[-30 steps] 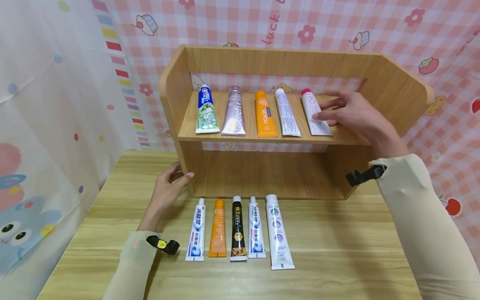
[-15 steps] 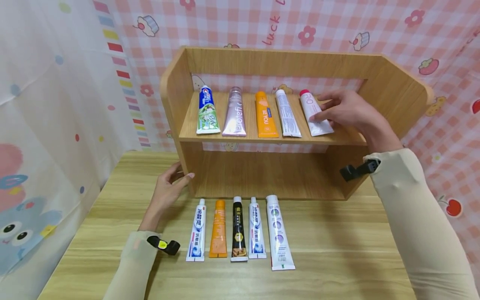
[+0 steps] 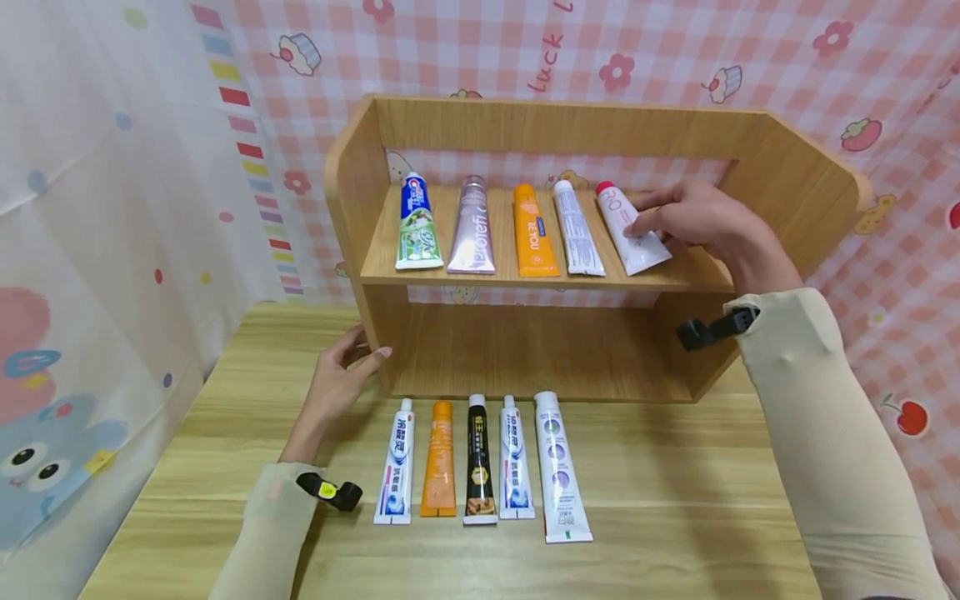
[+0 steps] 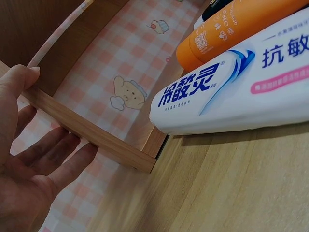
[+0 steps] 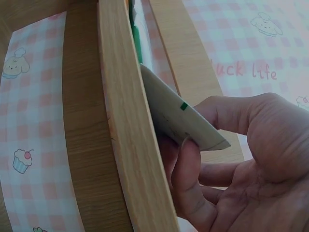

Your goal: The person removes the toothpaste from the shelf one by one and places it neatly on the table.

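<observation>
Pink-capped tube (image 3: pixel 632 227) is in the person's right hand (image 3: pixel 697 221), at the right-hand end of the wooden shelf's (image 3: pixel 540 292) upper board. From where I stand, the thumb presses its printed face and the fingers sit behind, pinching its right edge about halfway along. Cap and flat end both poke out of the grip, the cap pointing up and left, the flat end angled towards the front edge. The right wrist view shows that flat end (image 5: pixel 186 116) between thumb and fingers, tilted; whether the tube's weight rests on the board I can't tell.

Beside it on the left, just apart, lies a white tube (image 3: pixel 579 229), then orange (image 3: pixel 536 233), lilac (image 3: pixel 471 229) and blue-and-green (image 3: pixel 417 223) ones.

The left hand (image 3: pixel 341 375) is clamped on the shelf's left side panel, thumb inside, fingers outside. Near it, five more tubes lie in a row on the table (image 3: pixel 675 475).
</observation>
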Motion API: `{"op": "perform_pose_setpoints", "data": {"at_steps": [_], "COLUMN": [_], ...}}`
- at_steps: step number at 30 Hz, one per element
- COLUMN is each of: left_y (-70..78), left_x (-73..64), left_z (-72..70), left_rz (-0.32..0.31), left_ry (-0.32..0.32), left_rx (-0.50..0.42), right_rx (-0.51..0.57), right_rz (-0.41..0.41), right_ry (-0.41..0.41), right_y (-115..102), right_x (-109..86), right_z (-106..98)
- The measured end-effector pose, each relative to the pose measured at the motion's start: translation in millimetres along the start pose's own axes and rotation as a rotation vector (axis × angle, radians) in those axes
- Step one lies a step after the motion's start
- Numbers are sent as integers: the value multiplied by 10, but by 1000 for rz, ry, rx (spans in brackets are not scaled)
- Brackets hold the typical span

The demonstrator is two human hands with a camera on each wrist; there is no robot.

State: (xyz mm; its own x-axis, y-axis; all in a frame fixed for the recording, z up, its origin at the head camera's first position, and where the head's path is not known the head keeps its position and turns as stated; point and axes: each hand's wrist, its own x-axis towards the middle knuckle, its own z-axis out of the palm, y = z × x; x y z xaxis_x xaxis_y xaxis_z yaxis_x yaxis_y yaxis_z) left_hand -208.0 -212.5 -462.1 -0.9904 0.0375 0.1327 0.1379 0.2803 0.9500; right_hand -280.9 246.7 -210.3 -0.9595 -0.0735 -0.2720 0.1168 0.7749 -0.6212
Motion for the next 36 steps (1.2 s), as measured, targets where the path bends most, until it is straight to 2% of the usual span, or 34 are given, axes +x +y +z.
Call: {"op": "perform_pose_setpoints", "data": {"at_steps": [7, 18, 23, 30, 36], "left_y": [-3, 28, 24, 15, -2], "left_x": [-3, -18, -18, -12, -7], "left_z": [-5, 4, -1, 1, 1], "left_rz": [1, -7, -4, 14, 18], "left_ry": [-5, -14, -13, -10, -12], "left_rx": [11, 10, 11, 9, 20], "right_rx": [37, 162, 252, 465, 538], "right_rz": [-20, -65, -33, -51, -85], "right_ry": [-26, -36, -29, -35, -59], "right_y": [21, 145, 170, 169, 198], "right_x": [-34, -78, -105, -165, -206], "right_z": [-10, -16, 4, 72, 112]}}
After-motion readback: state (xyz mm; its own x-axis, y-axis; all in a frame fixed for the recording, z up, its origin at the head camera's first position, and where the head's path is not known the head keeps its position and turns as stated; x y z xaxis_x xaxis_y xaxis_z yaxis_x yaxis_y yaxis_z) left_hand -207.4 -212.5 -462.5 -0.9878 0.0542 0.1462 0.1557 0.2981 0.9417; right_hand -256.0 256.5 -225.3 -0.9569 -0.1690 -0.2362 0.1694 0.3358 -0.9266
